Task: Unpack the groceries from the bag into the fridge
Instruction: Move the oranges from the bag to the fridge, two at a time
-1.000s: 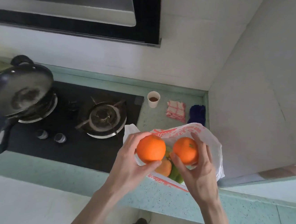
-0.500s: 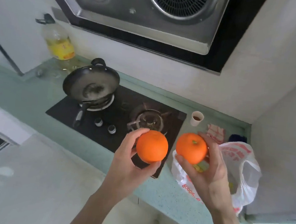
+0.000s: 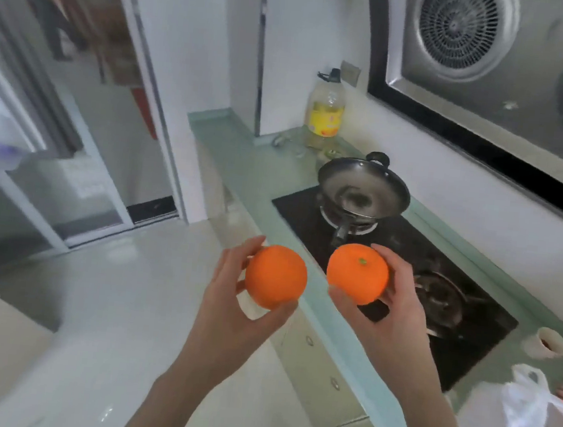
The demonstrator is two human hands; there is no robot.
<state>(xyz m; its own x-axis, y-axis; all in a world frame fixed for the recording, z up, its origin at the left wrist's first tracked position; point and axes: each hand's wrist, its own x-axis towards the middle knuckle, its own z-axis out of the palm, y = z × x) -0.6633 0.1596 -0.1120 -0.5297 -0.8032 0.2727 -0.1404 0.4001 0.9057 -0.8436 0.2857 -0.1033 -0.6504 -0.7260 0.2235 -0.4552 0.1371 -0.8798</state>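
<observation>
The left hand [image 3: 229,311] holds an orange [image 3: 275,276] in the air over the pale floor [image 3: 110,300], just off the front edge of the tabletop [image 3: 252,179]. Its grip is curled round the fruit, thumb under the lower right side and fingers up the left side. The right hand [image 3: 397,314] holds a second orange [image 3: 357,273] over the near edge of the black stove [image 3: 406,259], grip wrapped round it too, fingers over the top right and thumb underneath. This orange shows its small green stem spot facing up. The two oranges are near each other at about the same height, but apart.

The white plastic bag [image 3: 524,426] with red print sits on the tabletop at the lower right corner, well apart from both hands; what is inside cannot be seen. Beyond it stands a small paper cup [image 3: 548,342] with dark liquid. A black wok [image 3: 365,190] rests on the far burner, handle pointing toward the person. A big bottle of yellow oil [image 3: 325,114] stands at the far end of the tabletop by the wall. A steel range hood [image 3: 494,61] with round grilles hangs above the stove. To the left a glass sliding door [image 3: 53,174] stands, blurred.
</observation>
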